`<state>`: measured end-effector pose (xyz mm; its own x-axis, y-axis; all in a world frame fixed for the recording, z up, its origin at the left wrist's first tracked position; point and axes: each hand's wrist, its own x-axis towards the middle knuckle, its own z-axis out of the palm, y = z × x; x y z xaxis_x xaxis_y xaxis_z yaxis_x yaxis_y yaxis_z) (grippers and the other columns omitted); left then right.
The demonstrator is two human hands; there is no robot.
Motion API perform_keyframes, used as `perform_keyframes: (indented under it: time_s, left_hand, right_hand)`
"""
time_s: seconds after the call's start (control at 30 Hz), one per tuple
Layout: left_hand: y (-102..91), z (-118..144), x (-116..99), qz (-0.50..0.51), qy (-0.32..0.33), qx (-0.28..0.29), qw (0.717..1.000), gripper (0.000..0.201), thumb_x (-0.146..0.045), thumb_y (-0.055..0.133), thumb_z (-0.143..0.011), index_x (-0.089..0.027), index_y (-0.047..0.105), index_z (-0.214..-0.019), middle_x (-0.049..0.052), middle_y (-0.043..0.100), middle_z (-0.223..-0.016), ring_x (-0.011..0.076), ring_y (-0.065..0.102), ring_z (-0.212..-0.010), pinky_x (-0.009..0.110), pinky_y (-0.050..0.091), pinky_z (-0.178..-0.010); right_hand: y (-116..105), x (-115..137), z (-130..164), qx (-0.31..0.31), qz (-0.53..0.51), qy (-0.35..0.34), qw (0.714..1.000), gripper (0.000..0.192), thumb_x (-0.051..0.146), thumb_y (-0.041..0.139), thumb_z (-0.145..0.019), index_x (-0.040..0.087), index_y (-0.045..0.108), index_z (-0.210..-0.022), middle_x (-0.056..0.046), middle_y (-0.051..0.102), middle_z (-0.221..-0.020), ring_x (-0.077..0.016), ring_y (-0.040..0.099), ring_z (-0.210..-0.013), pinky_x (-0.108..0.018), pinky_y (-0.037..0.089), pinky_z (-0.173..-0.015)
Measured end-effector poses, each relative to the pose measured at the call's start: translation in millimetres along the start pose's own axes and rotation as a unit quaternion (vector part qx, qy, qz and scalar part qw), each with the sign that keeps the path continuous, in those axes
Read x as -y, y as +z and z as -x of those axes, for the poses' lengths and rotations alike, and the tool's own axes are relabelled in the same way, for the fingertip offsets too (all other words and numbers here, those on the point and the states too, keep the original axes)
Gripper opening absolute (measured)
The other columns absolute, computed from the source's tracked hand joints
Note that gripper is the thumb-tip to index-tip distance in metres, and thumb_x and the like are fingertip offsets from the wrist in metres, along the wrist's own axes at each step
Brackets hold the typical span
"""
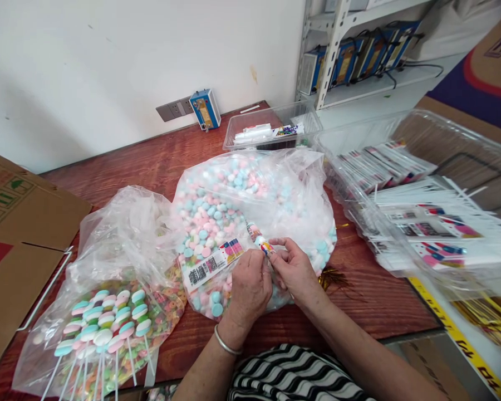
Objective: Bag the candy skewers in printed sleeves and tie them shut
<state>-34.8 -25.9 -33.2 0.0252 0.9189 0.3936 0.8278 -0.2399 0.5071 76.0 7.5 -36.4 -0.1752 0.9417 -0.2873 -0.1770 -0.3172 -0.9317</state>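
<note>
Both my hands meet over a big clear bag of pink, white and blue marshmallow candies (209, 214). Between them is a narrow printed wrapper (256, 235) pointing up and to the left, with pale candy-like pieces showing near its top. My left hand (250, 284) is closed in a pinch at the wrapper's lower end. From the right, my right hand (294, 267) grips the same wrapper between thumb and fingers. A flat printed sleeve (212, 264) lies on the bag, just left of my left hand.
Marshmallow skewers (102, 323) on white sticks lie on a bag of gummy rings (173, 295) at left. A large clear tray (361, 214) of sleeves and sticks stands right, a smaller tray (234, 136) behind. A cardboard box (33, 223) borders the left; gold ties (488, 317) lie lower right.
</note>
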Motion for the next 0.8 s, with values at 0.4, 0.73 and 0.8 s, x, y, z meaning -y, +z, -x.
perform_keyframes:
  time_s: [0.4,0.73,0.8]
  left_hand:
    - [0.5,16.6,-8.0,0.067,0.034,0.009,0.997,0.012,-0.013,0.041,-0.093,-0.02,0.05,-0.092,0.006,0.058,-0.084,0.0199,0.054,-0.081,0.032,0.043,-0.072]
    - [-13.7,12.4,-9.0,0.299,-0.225,-0.011,0.927,0.015,-0.033,0.044,-0.096,-0.021,0.051,-0.091,0.0,0.054,-0.08,0.0156,0.052,-0.075,0.028,0.042,-0.071]
    - [-14.0,12.9,-12.1,0.303,-0.218,-0.006,0.928,0.015,-0.033,0.044,-0.096,-0.021,0.051,-0.089,-0.001,0.053,-0.078,0.015,0.05,-0.073,0.028,0.041,-0.07]
  right_hand:
    - [-0.3,-4.0,10.1,-0.034,-0.038,0.029,0.998,0.035,0.046,0.069,-0.072,0.024,0.041,-0.071,0.012,0.041,-0.044,-0.0078,0.035,-0.034,-0.02,0.025,-0.033]
    - [-12.9,26.1,35.9,0.071,0.005,0.014,0.997,0.029,0.045,0.066,-0.081,0.021,0.051,-0.089,0.009,0.055,-0.063,-0.0054,0.043,-0.037,-0.019,0.03,-0.037]
    - [-13.3,23.9,33.8,0.052,-0.001,0.016,0.999,0.03,0.045,0.066,-0.08,0.021,0.052,-0.091,0.008,0.058,-0.067,-0.0051,0.043,-0.037,-0.019,0.03,-0.036]
